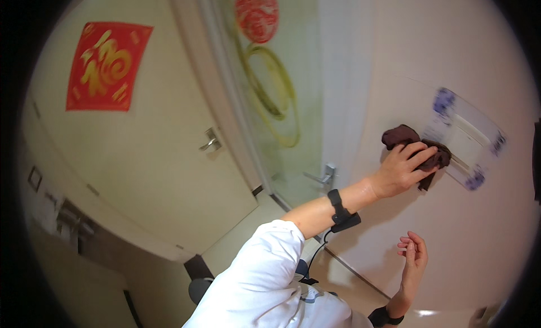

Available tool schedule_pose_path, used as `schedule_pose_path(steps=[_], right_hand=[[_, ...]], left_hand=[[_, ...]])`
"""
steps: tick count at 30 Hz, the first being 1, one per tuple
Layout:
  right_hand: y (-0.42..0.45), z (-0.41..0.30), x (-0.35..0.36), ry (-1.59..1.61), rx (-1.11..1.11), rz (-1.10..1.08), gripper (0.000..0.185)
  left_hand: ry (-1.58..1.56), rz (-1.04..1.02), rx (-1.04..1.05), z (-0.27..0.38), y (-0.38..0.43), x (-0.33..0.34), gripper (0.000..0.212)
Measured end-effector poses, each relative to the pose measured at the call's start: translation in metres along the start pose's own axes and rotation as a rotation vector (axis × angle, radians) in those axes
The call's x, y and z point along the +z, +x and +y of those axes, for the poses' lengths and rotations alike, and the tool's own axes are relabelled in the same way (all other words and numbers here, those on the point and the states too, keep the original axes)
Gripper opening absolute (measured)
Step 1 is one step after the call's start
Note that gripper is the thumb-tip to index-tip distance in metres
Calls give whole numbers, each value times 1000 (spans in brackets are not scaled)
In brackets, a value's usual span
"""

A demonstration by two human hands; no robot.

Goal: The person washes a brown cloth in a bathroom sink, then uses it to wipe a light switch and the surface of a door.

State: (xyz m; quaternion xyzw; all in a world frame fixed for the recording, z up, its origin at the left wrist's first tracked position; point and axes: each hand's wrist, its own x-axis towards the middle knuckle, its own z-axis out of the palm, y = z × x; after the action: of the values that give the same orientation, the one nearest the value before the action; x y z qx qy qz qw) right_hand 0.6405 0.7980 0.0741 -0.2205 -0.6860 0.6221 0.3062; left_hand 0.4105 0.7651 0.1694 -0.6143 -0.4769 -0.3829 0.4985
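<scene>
My left hand [403, 169], reaching out from the left, is closed over a bunched dark brown cloth [400, 136]. It presses the cloth to the wall at the near left edge of a light switch [468, 142]. Around the switch runs a clear cover or sticker [444, 102] with blue floral patches at its corners. The cloth overlaps part of that surround, and my palm hides some of the cloth. Lower down, my right hand [414, 258] hangs in the air before the wall, fingers loosely bent and nothing in them.
Left of the wall stands a frosted glass door [270, 87] with a lever handle [325, 176] near my left forearm. Farther left is a cream door [156, 129] with a metal handle [210, 141] and a red paper decoration [109, 66]. A black cable [317, 254] hangs from my left wristband.
</scene>
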Motion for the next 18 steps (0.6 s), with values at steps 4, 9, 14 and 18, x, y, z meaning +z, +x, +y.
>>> schedule_pose_path(steps=[4, 9, 14, 18], right_hand=[[15, 13, 28, -26, -5, -158, 34], [22, 24, 106, 391, 62, -190, 46], [25, 51, 205, 576, 239, -385, 52], [15, 61, 311, 601, 245, -559, 53]], left_hand=[[-181, -51, -325, -17, -22, -42, 33], [-634, -105, -842, -1, -82, -106, 46], [-521, -304, -905, 17, -168, -167, 56], [-164, -359, -974, -12, -203, -268, 66]])
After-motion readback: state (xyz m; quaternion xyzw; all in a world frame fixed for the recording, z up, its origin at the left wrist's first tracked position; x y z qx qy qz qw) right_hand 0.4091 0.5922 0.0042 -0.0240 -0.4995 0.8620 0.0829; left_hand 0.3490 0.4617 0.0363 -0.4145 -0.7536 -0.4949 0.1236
